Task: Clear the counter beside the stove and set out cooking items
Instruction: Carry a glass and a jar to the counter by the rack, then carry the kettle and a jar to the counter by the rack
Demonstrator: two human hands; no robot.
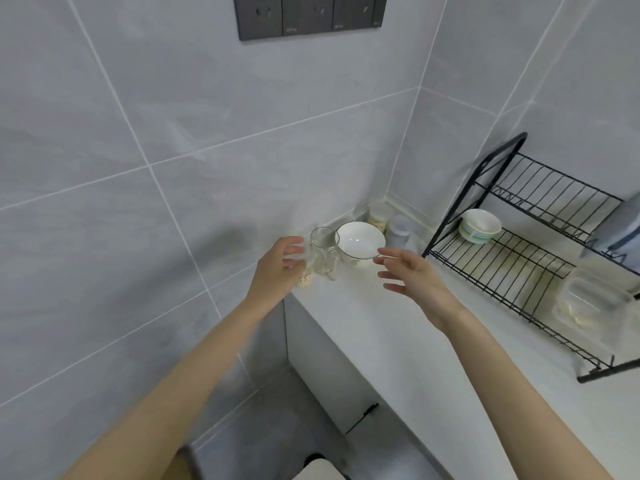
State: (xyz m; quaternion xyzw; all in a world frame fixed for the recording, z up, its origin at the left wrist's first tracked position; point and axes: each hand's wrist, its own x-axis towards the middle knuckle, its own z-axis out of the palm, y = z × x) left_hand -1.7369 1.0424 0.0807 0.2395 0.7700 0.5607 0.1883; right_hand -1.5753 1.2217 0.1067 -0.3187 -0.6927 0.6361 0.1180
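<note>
Glass mug (pixel 325 252) and bowl (pixel 360 242) part our spread right hand (pixel 412 275) from our left hand (pixel 273 268), its hold on a jar (pixel 305 279) unclear.

Along the white stone counter's (pixel 398 323) wall edge, a clear glass mug (pixel 325 251) stands just left of a round white ceramic bowl (pixel 360 242), with a black wire dish rack (pixel 519 258) to their right.

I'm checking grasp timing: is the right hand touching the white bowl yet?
Cannot tell. Head view: fingertips of the right hand overlap the rim of the white bowl, but blur hides any contact.
</note>
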